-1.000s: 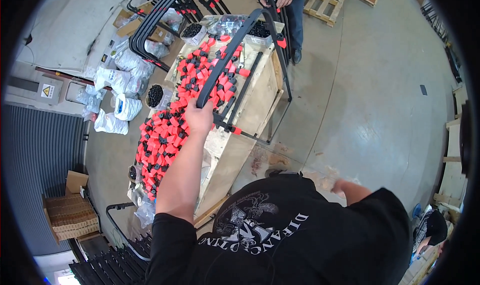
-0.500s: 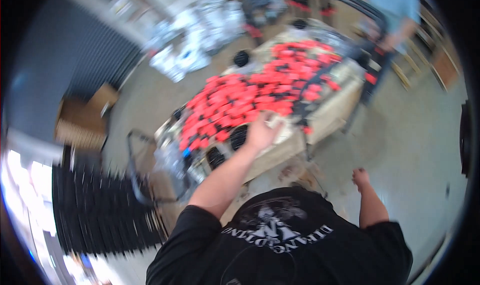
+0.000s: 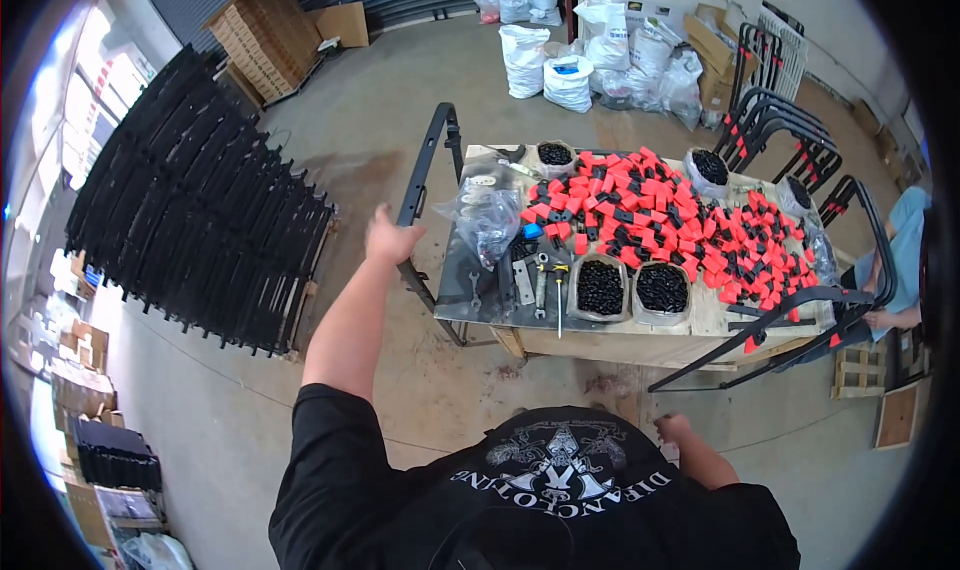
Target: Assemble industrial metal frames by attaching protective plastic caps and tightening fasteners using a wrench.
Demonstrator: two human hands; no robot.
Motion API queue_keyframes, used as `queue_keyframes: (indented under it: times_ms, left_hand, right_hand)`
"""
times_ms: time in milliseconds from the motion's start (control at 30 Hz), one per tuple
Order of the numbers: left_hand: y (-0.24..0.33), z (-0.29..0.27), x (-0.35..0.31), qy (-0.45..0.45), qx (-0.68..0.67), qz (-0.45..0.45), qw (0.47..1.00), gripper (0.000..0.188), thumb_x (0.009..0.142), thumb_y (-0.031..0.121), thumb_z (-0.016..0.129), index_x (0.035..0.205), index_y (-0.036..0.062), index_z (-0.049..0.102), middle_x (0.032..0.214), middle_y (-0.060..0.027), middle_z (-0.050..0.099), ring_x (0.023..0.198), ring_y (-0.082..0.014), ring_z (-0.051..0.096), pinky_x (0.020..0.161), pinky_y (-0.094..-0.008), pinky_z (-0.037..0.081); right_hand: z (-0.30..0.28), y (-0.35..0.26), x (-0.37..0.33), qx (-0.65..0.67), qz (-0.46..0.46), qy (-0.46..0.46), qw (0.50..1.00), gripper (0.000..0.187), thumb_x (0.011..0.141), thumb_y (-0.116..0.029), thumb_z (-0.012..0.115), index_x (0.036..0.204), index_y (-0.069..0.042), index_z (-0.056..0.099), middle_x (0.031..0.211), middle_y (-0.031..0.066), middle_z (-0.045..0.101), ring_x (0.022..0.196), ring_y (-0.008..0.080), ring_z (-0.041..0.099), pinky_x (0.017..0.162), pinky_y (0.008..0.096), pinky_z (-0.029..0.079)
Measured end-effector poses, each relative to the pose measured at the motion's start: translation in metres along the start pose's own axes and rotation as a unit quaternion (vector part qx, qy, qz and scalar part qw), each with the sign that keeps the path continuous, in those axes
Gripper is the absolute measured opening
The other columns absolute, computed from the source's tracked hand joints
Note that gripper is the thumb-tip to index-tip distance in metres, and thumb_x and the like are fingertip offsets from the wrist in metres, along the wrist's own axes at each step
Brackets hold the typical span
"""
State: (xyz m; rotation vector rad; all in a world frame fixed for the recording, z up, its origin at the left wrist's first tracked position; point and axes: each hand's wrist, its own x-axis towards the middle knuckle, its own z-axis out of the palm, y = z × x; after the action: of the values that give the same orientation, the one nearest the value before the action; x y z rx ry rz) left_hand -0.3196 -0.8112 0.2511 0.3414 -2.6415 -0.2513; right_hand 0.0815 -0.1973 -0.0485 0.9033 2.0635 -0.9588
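Observation:
My left hand (image 3: pixel 392 238) reaches out past the table's left end, beside a black metal frame (image 3: pixel 424 170) that stands upright there. Its thumb points toward the frame and its fingers are apart; whether it touches the bar I cannot tell. Low and close to my body is my right hand (image 3: pixel 674 429), fingers curled in, and what they hold, if anything, is hidden. On the wooden table (image 3: pixel 640 346) lies a big heap of red and black plastic pieces (image 3: pixel 640 205). Tubs of small black parts (image 3: pixel 600 288) stand around it.
Wrenches (image 3: pixel 541 285), a screwdriver (image 3: pixel 560 290) and a clear plastic bag (image 3: pixel 488 220) lie at the table's left end. Another black frame (image 3: pixel 790 315) leans at the right, near a person in blue (image 3: pixel 908 260). Stacked black parts (image 3: pixel 190 200) rise at left; white sacks (image 3: pixel 608 35) stand behind.
My view has swung left and steadied. My left hand has gone from over the table's front edge to the frame at its left end. My right hand has come closer to my body.

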Motion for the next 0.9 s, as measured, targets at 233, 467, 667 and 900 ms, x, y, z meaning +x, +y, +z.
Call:
queue_keyframes:
  times_ms: [233,467,667,900]
  left_hand:
    - [-0.104,-0.002,0.045,-0.238,-0.473,-0.193,0.826,0.013,0.082,0.009,0.076,0.085,0.0025,0.064,0.061,-0.003,0.059,0.042,-0.0144,0.051,0.041,-0.0328,0.041]
    - [-0.174,-0.05,-0.026,-0.212,-0.527,-0.259,0.781,0.013,0.088,0.011,0.071,0.094,0.0022,0.065,0.059,-0.0008,0.054,0.044,-0.0134,0.05,0.043,-0.0311,0.042]
    - [-0.059,-0.056,-0.182,-0.143,-0.532,-0.314,0.773,0.018,0.09,0.016,0.068,0.076,0.0059,0.061,0.059,-0.0037,0.058,0.05,-0.0147,0.056,0.045,-0.0319,0.041]
    - [0.116,-0.06,-0.342,-0.106,-0.584,-0.363,0.719,0.017,0.094,0.015,0.068,0.091,0.0035,0.055,0.065,-0.003,0.059,0.054,-0.0127,0.057,0.05,-0.0298,0.044]
  right_hand:
    - [0.006,-0.131,-0.082,-0.029,-0.114,0.118,0.986,0.027,0.087,-0.029,0.065,0.096,-0.004,0.068,0.073,0.0074,0.068,0.057,0.0208,0.063,0.05,0.0387,0.051]
    - [0.03,-0.102,-0.086,-0.136,-0.152,0.02,0.979,0.035,0.085,-0.037,0.068,0.094,-0.004,0.075,0.08,0.0152,0.073,0.074,0.0292,0.073,0.072,0.0396,0.057]
    - [0.028,-0.098,-0.062,-0.226,-0.257,-0.027,0.939,0.037,0.088,-0.038,0.063,0.088,-0.003,0.074,0.081,0.0167,0.072,0.083,0.0299,0.073,0.076,0.0383,0.056]
    - [0.021,-0.205,-0.12,0.025,-0.427,-0.111,0.897,0.049,0.083,-0.025,0.08,0.122,0.0,0.062,0.106,0.0158,0.071,0.092,0.028,0.07,0.085,0.0398,0.055]
